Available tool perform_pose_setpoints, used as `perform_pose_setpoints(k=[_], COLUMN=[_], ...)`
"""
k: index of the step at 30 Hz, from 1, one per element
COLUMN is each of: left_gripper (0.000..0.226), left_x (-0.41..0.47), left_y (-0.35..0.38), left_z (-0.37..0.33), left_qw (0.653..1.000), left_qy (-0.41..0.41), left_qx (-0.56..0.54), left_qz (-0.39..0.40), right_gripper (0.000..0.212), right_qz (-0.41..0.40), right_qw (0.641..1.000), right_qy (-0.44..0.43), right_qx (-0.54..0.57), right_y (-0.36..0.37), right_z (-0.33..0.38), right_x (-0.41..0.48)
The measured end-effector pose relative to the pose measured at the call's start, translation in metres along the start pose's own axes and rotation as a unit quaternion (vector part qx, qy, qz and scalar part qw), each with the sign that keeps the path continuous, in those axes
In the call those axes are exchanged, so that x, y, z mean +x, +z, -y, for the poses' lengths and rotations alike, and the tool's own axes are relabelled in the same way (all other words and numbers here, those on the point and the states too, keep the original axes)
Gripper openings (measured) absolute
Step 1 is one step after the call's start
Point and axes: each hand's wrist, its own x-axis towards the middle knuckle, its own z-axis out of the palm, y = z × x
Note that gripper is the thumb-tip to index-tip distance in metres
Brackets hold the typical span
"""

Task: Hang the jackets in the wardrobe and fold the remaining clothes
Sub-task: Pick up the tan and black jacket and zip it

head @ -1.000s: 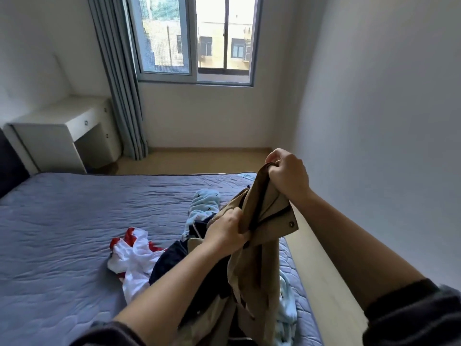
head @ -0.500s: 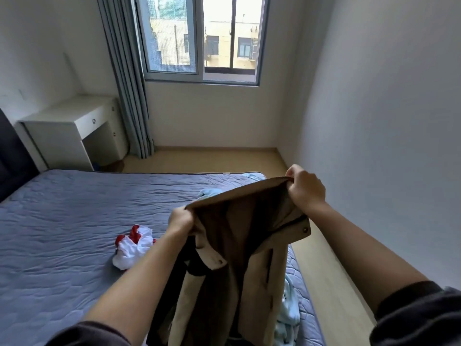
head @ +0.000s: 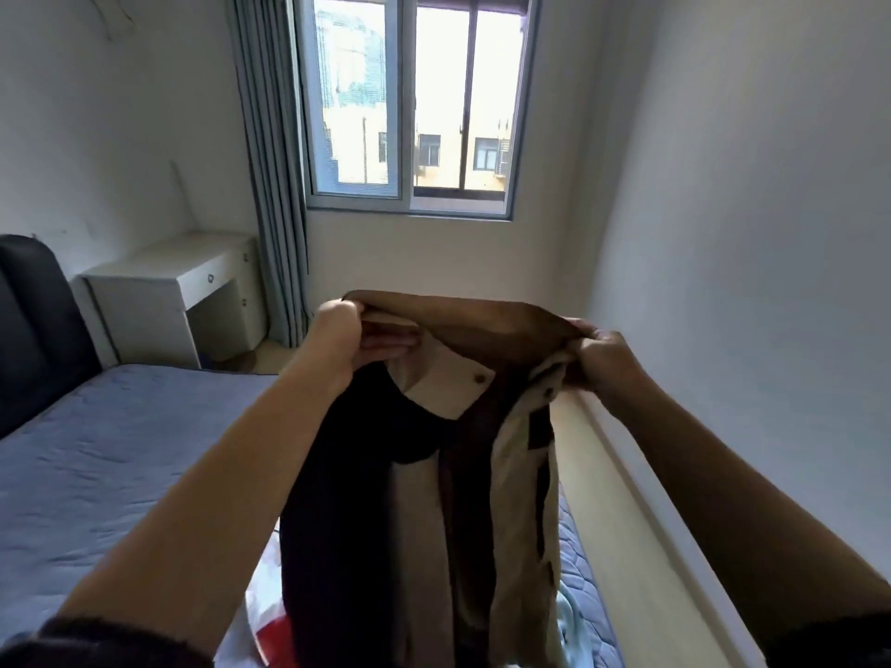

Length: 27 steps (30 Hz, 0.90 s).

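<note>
- Fingers [head: 385,342] of my left hand [head: 347,339] are pinched tight on one end of the jacket's top edge, and my right hand [head: 602,354] is clenched on the other end.
- My tan jacket [head: 516,474] hangs between my hands in the middle of the frame, lifted off the bed [head: 120,450].
- A second ago it was a bunched lump low down near the pile. Now I have pulled my hands apart and lifted it, so the top is stretched wide and flat.
- I think that means it is ready to be carried to the wardrobe. I can't see the wardrobe or a hanger from here.
- It looks like thick, stiff cloth, light tan outside and darker brown inside. It has round dark buttons [head: 479,378] and a floppy collar flap.
- A dark piece [head: 337,523] hangs down with it on the left. I can't tell if it is part of the jacket.
- Soft clothes wait at the bottom of the frame: a white and red one [head: 260,629] and a pale blue one [head: 578,619].
- My bed cover is gray-blue and quilted with bumpy stitches.
</note>
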Motion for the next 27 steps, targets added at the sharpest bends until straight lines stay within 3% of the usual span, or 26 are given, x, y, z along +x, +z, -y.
perform_pose_setpoints(k=[2,6,11,13,15,17,18,19,21,27], left_gripper=[0.038,0.041,0.037,0.035,0.036,0.042,0.044,0.042,0.038,0.049], left_x=[-0.015,-0.047,-0.080,-0.082,-0.068,-0.046,-0.033,-0.021,0.005,0.114], left_y=[0.011,0.028,0.039,0.039,0.057,0.063,0.066,0.067,0.060,0.029], left_z=[-0.033,-0.095,-0.147,-0.159,-0.161,-0.152,-0.147,-0.137,-0.108,-0.004], left_qw=[0.998,0.982,0.951,0.942,0.944,0.932,0.927,0.934,0.972,0.998], left_qy=[0.057,0.165,0.289,0.315,0.320,0.339,0.306,0.272,0.201,-0.009], left_qx=[-0.036,-0.063,-0.050,-0.061,-0.069,-0.063,-0.066,-0.056,-0.081,0.033], left_qz=[0.021,0.071,0.094,0.101,0.046,-0.110,-0.208,-0.225,-0.091,-0.043], right_gripper=[0.040,0.019,0.028,0.034,0.034,0.027,0.026,0.027,0.034,0.026], right_qz=[0.002,0.018,0.017,0.051,0.045,-0.017,-0.033,-0.033,-0.013,-0.036], right_qw=[0.992,0.976,0.946,0.932,0.930,0.943,0.952,0.960,0.975,0.995], right_qy=[-0.032,-0.125,-0.253,-0.266,-0.279,-0.266,-0.238,-0.211,-0.156,0.003], right_qx=[0.123,0.177,0.203,0.240,0.233,0.199,0.190,0.180,0.155,0.097], right_y=[0.004,-0.001,-0.011,-0.010,-0.004,0.006,0.011,0.017,0.029,0.071], right_z=[0.037,0.104,0.155,0.167,0.175,0.173,0.166,0.155,0.125,0.007], right_x=[-0.011,-0.023,-0.036,-0.037,-0.035,-0.024,-0.015,-0.003,0.025,0.119])
